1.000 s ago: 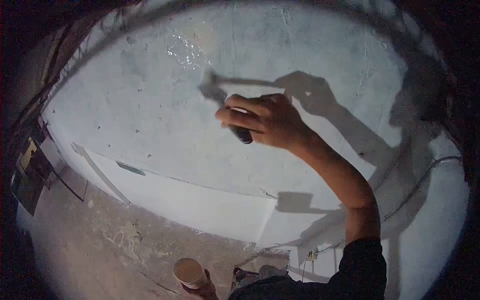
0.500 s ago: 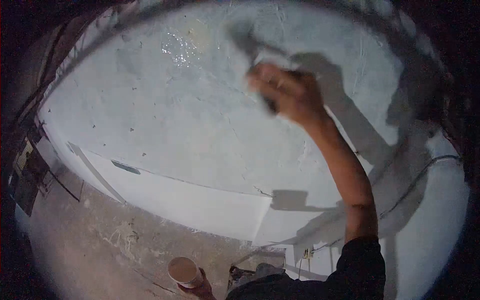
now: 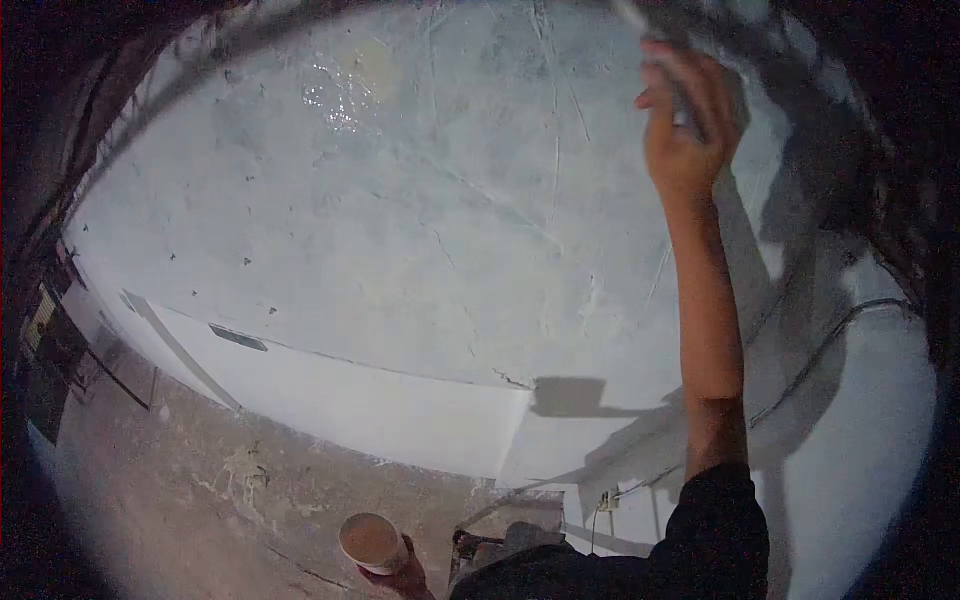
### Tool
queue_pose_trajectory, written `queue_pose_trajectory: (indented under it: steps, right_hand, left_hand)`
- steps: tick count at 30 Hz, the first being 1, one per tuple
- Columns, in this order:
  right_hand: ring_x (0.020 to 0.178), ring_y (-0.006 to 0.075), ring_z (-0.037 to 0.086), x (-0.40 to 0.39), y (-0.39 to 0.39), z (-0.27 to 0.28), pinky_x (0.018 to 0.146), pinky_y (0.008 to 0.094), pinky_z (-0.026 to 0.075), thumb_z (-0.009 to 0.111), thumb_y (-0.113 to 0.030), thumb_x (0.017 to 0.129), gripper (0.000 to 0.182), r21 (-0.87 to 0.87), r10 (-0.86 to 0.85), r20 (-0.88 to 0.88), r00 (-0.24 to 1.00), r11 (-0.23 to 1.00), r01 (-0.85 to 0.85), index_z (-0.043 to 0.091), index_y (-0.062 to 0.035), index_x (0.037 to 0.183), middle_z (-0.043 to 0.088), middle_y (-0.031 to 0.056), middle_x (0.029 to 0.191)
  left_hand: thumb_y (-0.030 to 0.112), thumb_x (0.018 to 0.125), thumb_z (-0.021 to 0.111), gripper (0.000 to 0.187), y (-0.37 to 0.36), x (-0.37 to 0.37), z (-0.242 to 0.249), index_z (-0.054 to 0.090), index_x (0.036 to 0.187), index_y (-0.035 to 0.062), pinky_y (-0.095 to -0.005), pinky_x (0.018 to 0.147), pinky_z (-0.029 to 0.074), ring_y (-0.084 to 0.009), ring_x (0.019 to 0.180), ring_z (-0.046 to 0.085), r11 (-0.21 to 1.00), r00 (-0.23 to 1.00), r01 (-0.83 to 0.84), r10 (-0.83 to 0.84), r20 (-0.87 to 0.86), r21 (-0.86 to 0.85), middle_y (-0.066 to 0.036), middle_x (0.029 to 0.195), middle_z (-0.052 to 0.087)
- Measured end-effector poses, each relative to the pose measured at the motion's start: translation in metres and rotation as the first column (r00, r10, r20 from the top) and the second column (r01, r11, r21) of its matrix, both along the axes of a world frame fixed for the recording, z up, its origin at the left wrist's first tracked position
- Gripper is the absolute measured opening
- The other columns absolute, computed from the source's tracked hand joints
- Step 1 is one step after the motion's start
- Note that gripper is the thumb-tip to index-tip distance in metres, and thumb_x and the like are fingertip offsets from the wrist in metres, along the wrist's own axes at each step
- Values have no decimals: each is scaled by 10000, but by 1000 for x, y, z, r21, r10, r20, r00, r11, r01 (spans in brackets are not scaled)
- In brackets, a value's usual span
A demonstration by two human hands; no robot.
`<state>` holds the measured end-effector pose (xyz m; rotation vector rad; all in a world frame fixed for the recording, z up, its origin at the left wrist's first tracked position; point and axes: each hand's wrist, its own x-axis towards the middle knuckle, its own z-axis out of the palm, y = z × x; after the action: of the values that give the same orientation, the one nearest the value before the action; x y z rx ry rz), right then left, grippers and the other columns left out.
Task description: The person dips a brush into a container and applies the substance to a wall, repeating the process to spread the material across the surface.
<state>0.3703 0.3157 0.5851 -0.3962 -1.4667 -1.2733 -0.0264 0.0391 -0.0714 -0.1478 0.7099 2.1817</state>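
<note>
My right hand (image 3: 692,120) is raised near the top right of the wall, fingers closed round the handle of a putty knife (image 3: 632,14). Its blade is blurred and partly cut off by the upper edge of the view. Streaks and ridges mark the pale wall (image 3: 400,250) beside it, and a shiny wet patch (image 3: 340,95) shows at upper left. Low in the view, my left hand (image 3: 402,578) grips a white cup (image 3: 372,545) from its right side. The cup's inside looks brown; I cannot make out what it holds.
A white lower band (image 3: 400,410) runs along the wall's base, with a small dark slot (image 3: 238,338) above it. The stained floor (image 3: 200,450) lies below left. A cable (image 3: 830,340) crosses the wall at right, and a small socket-like fitting (image 3: 607,502) sits low.
My right hand has moved up and to the right with the putty knife, away from the middle of the wall. My left hand and the cup have barely shifted.
</note>
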Motion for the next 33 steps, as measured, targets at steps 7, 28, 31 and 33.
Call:
queue_pose_trajectory:
  steps: [7,28,31,33]
  right_hand:
    - [790,181,724,-35,-34,-45,618,308,577,740,-195,930,220,-822,404,43,914,535,-198,707,-184,1147,716,37,1120]
    - [566,83,552,11,-38,-33,549,270,497,548,-108,1038,217,-639,229,-261,938,687,-346,709,-42,1168,737,38,1158]
    - [599,117,611,29,-38,-7,576,294,512,602,-97,1015,175,-359,452,-329,829,752,-552,730,-75,1132,762,42,1055]
    - [712,175,687,36,-50,-7,645,330,547,630,-46,977,217,-129,-66,-202,977,991,40,715,-95,1171,757,70,1089]
  left_hand:
    - [696,846,610,765,7,11,69,468,1495,316,-618,966,528,-379,1371,477,981,999,-44,44,-1,-187,-63,1527,462]
    - [633,898,671,857,-12,-20,-4,402,1553,152,-574,1138,433,-393,1370,488,860,933,348,-358,-47,373,-168,1555,443]
    - [458,861,794,833,2,9,81,419,1531,136,-587,1089,492,-400,1372,476,840,271,-366,-316,-909,-401,-192,1551,430]
    - [366,814,850,849,-3,-8,25,435,1510,113,-582,1052,523,-391,1329,512,974,784,-61,-89,-614,-219,-197,1515,466]
